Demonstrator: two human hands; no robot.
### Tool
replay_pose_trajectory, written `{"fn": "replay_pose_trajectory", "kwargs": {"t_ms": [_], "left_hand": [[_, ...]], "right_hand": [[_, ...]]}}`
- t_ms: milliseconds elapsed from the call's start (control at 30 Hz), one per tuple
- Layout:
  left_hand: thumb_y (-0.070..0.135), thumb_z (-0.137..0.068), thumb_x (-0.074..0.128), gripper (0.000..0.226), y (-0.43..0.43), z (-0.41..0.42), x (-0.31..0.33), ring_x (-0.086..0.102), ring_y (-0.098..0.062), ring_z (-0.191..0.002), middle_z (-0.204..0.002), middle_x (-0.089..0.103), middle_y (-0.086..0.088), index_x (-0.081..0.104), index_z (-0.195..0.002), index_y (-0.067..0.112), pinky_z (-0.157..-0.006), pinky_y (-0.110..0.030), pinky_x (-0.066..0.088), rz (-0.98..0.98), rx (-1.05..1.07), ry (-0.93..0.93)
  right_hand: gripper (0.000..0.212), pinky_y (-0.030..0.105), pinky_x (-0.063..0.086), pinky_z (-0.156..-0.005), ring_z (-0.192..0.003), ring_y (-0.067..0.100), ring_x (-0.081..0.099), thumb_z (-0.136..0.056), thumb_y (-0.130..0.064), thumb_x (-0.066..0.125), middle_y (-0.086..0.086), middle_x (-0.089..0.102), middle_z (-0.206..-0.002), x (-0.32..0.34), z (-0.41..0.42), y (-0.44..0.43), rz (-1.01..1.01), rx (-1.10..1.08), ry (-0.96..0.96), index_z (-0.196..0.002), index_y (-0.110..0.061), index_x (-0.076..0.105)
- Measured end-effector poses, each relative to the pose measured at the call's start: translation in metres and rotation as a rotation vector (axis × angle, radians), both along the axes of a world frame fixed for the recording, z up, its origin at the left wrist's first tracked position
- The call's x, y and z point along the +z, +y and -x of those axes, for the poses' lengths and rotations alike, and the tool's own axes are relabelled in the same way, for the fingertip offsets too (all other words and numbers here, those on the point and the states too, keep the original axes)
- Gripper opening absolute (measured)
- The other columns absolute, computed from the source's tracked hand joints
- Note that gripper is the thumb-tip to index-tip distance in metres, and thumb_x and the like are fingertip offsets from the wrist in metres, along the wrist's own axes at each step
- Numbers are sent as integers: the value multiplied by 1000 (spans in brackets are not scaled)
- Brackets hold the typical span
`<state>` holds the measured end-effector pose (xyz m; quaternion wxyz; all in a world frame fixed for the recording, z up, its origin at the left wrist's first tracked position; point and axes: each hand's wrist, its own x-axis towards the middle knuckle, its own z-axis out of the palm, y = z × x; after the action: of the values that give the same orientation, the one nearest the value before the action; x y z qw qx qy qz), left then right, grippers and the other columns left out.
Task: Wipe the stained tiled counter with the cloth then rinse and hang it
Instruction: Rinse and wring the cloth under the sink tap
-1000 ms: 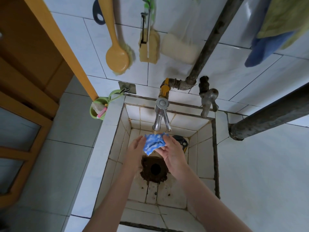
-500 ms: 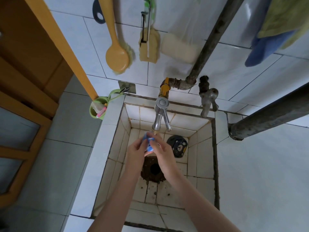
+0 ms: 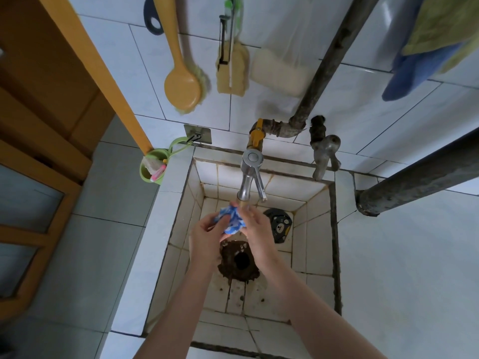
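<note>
While the blue-and-white cloth (image 3: pixel 231 220) is bunched into a small wad, it is held between both hands directly under the spout of the steel tap (image 3: pixel 249 177), above the tiled sink (image 3: pixel 320 229). The left hand (image 3: pixel 207 238) is curled around the left side of the cloth, with the fingers closed on its folds. The right hand (image 3: pixel 255 229) is pressed against the right side, its fingers bent over the top of the wad, so that the cloth is gripped from both sides. Whether water is running from the spout cannot be told with certainty, though a faint stream seems to be met by the cloth.

Below the hands, a dark, rust-stained drain hole (image 3: pixel 239 260) is seen in the sink floor. A black round item with a bear face (image 3: pixel 278 225) is leaned in the far right corner of the sink. Behind the tap, a yellow valve handle (image 3: pixel 256 134) is fitted on a rusty pipe (image 3: pixel 329 63), and a second, dull grey tap (image 3: pixel 324 154) is mounted to the right of it.

On the far wall, a yellow brush (image 3: pixel 181 84) is hung at the left, with a beige sponge (image 3: pixel 232 71) and a pale pad in clear wrapping (image 3: pixel 278 73) beside it. A green cup (image 3: pixel 151 165) is hooked at the sink's far left corner. At the upper right, a blue cloth (image 3: pixel 412 73) and a yellow-green towel (image 3: pixel 440 24) are draped. The white tiled counter (image 3: pixel 414 281) is spread to the right of the sink.
</note>
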<state>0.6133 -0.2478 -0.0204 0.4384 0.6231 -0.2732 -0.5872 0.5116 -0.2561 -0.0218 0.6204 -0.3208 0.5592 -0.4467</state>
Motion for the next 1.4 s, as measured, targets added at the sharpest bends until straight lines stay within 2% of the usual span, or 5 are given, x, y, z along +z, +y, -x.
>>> {"fn": "replay_pose_trajectory", "kwargs": {"t_ms": [100,467,800,1067,1400], "left_hand": [[12,-91,50,21,-1,4,2,66,-18,-92,-98,68,-9,62,-108,12,-71,-18,55,15,-49,40],[11,-78,69,24,0,3,-3,69,-14,-79,-89,71,-5,67,-101,8,-65,-19,56,-32,2,-114],[15,-92,49,17,-4,2,4,66,-17,-88,-96,68,-10,63,-101,10,-68,-19,56,-18,-43,8],[3,-79,66,19,1,1,0,69,-24,-87,-94,70,-11,67,-97,11,-75,-29,57,-11,-34,17],[2,-88,53,29,1,6,1,66,-15,-95,-103,68,-5,61,-114,11,-74,-18,54,44,-80,46]], "right_hand": [[26,26,50,-81,-82,13,62,-96,-24,41,-2,66,-85,-3,-4,8,21,68,-95,-97,-10,62],[9,8,49,-61,-82,3,58,-95,-16,51,-6,60,-90,-6,-1,-7,-71,-223,394,-99,-13,58],[16,10,48,-69,-76,-7,60,-92,-1,51,1,58,-94,2,-2,10,53,106,80,-107,-8,51],[14,12,46,-64,-80,11,61,-93,-19,54,3,64,-88,-13,2,-3,-76,-66,465,-98,-9,63],[28,16,48,-82,-97,-1,58,-98,-13,43,-16,60,-101,4,-8,13,12,112,31,-116,-31,52]]}}
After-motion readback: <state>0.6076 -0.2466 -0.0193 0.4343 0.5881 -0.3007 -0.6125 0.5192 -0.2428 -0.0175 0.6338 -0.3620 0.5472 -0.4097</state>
